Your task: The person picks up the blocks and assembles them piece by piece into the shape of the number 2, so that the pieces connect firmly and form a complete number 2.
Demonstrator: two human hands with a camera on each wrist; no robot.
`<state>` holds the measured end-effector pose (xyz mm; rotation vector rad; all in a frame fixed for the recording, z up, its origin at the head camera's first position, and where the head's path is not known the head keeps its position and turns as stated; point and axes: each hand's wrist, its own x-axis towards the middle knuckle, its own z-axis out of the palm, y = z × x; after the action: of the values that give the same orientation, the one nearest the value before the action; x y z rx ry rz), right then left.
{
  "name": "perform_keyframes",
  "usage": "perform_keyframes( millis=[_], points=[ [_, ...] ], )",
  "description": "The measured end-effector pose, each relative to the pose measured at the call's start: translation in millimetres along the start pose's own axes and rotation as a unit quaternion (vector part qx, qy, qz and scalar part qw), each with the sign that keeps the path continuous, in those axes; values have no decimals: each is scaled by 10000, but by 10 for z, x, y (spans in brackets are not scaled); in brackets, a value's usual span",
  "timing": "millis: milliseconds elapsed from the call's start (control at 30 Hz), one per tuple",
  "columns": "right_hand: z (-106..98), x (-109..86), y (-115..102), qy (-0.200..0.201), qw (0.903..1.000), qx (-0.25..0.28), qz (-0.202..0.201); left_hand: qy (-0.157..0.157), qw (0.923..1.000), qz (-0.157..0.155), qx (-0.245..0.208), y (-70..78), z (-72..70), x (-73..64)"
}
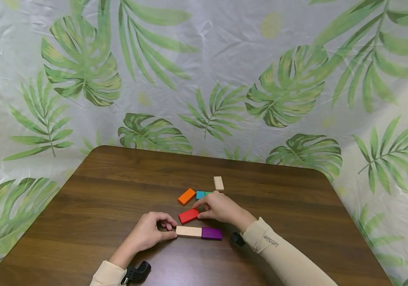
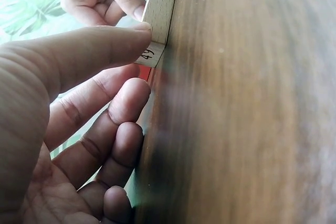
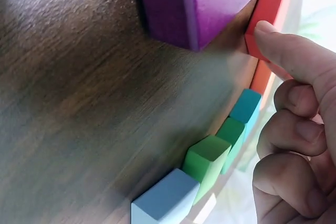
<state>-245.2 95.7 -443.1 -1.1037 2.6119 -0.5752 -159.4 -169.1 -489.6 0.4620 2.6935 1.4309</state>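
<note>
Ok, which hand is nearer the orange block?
Right. The right hand is just right of the orange block, pinching the red block; the left hand is farther, at the front pale block.

tabletop [image 1: 279, 190]: wood-grained, glossy where light falls. pale block [image 1: 188, 231]: bare wood, matt. purple block [image 1: 211, 233], red block [image 1: 188, 215]: smooth paint, faint sheen. curtain [image 1: 221, 59]: creased, shiny from here. sleeve [image 1: 289, 254]: matt cloth.

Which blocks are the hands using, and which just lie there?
Probably in use:
red block, in right hand
plain wooden block, at left hand
purple block, adjoining

Lying about:
orange block
teal block
two green blocks
pale blue block
farther wooden block
</note>
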Motion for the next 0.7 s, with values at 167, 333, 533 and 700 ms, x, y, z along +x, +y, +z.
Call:
perform_keyframes(
  millis=[167, 333, 533, 700],
  points=[
    [15, 14, -23, -2, 10000, -83, -10, -8, 10000, -49, -37, 10, -7, -2],
    [21, 25, -55, -7, 9999, -161, -61, 0, 9999, -98, -44, 18, -9, -4],
    [35, 30, -84, 30, 9998, -180, -55, 18, 9999, -115, -28, 21, -3, -4],
    [42, 30, -102, 5, 9999, -111, -57, 22, 9999, -102, -16, 22, -2, -4]
  ],
)
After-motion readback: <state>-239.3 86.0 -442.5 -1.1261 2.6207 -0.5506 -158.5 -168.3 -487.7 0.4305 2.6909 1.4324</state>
